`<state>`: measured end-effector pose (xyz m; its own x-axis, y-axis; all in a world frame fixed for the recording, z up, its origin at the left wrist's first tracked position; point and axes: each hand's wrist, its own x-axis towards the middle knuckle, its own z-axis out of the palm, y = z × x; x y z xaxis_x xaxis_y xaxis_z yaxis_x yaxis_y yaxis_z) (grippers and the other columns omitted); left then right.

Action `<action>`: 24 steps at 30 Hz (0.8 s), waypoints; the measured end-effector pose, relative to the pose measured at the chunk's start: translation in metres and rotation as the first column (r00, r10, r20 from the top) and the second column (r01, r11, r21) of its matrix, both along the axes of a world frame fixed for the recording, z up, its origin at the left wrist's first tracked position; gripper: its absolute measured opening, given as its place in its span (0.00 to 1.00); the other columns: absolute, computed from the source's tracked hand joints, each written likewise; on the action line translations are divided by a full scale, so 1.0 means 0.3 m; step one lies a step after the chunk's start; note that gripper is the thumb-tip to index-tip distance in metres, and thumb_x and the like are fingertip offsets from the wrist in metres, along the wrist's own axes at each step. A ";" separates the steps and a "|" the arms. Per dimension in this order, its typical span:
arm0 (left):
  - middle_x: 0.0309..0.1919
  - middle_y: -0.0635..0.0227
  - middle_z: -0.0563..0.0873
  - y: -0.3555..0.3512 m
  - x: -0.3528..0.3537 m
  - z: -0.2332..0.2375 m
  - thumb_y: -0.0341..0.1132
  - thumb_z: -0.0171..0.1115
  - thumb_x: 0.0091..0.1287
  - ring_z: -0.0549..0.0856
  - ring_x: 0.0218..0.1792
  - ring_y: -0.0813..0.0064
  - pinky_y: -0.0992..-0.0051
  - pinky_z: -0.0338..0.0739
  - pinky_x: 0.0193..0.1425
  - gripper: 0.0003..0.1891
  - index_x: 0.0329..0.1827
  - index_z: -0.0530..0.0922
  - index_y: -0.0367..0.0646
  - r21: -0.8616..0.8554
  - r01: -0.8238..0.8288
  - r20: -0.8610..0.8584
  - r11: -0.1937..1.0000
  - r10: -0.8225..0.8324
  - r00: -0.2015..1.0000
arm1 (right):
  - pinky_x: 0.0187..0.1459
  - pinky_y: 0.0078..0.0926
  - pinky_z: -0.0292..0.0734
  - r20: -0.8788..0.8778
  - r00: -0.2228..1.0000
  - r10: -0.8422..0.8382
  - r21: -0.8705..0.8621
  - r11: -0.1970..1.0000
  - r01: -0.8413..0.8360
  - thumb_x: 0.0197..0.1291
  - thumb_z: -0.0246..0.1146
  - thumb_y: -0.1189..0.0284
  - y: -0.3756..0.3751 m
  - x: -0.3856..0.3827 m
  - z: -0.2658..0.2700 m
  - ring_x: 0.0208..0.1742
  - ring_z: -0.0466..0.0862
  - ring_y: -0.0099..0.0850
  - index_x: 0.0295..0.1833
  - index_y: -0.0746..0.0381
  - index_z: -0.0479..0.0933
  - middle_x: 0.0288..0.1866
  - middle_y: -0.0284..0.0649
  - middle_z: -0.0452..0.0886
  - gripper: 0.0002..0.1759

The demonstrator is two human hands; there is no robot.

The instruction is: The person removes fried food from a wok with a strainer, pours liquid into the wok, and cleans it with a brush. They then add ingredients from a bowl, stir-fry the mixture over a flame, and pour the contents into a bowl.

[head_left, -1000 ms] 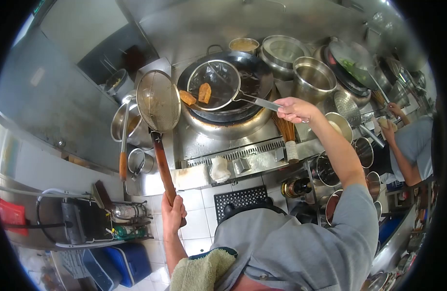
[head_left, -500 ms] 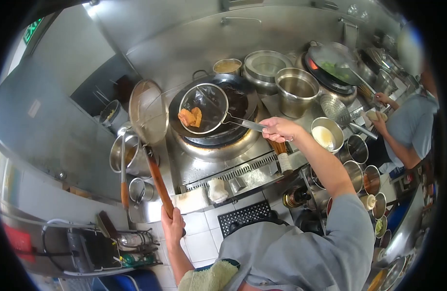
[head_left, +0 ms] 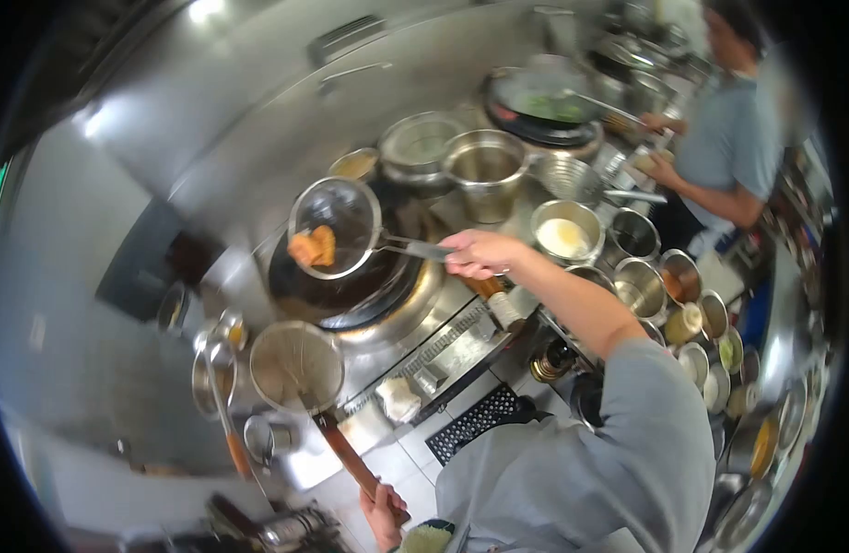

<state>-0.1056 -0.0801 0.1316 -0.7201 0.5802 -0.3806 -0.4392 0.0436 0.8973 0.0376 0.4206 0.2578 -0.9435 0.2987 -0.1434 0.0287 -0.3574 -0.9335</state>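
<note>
My right hand (head_left: pixel 482 253) is closed on the metal handle of a mesh strainer (head_left: pixel 363 205), held over the dark wok (head_left: pixel 304 297) on the burner. Orange-brown fried pieces (head_left: pixel 314 247) lie at the strainer's near left side. My left hand (head_left: pixel 384 512) grips the brown wooden handle of a larger wire skimmer (head_left: pixel 297 369). That skimmer's round head is tilted, left of the stove front and apart from the wok. No food shows on it. The picture is somewhat blurred.
A tall steel pot (head_left: pixel 486 180) stands right of the wok. Beyond it a co-worker (head_left: pixel 728 138) tends another wok (head_left: pixel 544 103) with greens. A bowl of white liquid (head_left: pixel 564 232) and several steel containers line the right side. A white cloth (head_left: pixel 399 399) lies on the stove's front edge.
The camera view has turned toward the right. The larger skimmer has swung down and away from the wok's left side. The strainer stays over the wok with the fried pieces in it.
</note>
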 end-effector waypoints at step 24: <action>0.13 0.63 0.76 -0.102 -0.214 -0.076 0.35 0.61 0.62 0.74 0.11 0.73 0.73 0.69 0.16 0.10 0.30 0.71 0.37 -0.525 0.191 -0.080 0.830 -0.271 0.959 | 0.13 0.10 0.56 0.027 0.844 -0.535 0.071 0.843 0.533 0.59 0.52 0.81 0.204 0.614 0.182 0.17 0.63 0.14 0.69 0.72 0.52 0.35 0.38 0.72 0.33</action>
<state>-0.1699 -0.1107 0.1089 -0.6593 0.4910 -0.5695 -0.2259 0.5931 0.7728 0.2218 0.4817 0.3122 -0.6288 0.7635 -0.1469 -0.1099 -0.2743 -0.9553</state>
